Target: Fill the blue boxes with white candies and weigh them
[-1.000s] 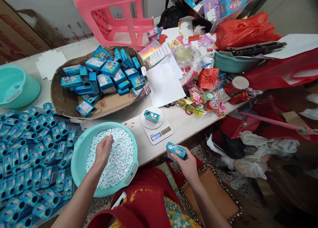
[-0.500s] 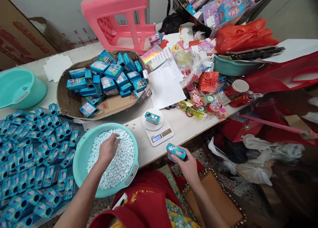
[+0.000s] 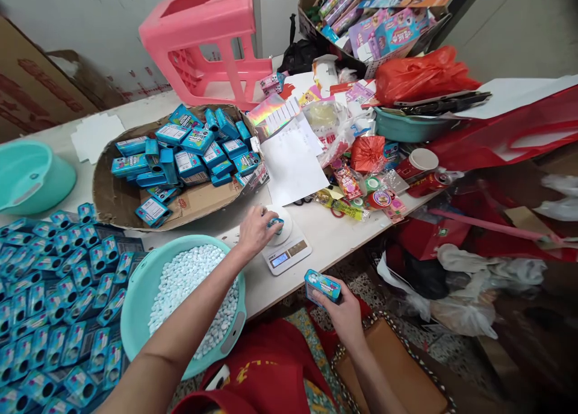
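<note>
My left hand (image 3: 254, 230) reaches over the small white scale (image 3: 285, 245), its fingers pinched at the blue tin (image 3: 276, 224) lying on the weighing plate. Whether anything is between the fingertips is hidden. My right hand (image 3: 345, 312) is closed on another blue tin (image 3: 321, 284), held just off the table's front edge. A teal basin (image 3: 135, 301) of small white tablets (image 3: 180, 287) sits under my left forearm. Rows of open blue tins (image 3: 49, 305) cover the table to the left.
A cardboard tray (image 3: 121, 188) of blue boxes (image 3: 189, 146) lies behind the scale. An upturned pink stool (image 3: 212, 38), a second teal basin (image 3: 31, 176), white paper (image 3: 291, 164), red bags (image 3: 419, 74) and loose packets crowd the back and right.
My left hand left the tablets in the basin and moved right to the tin on the scale. My right hand stayed put with its tin. The view shifted slightly.
</note>
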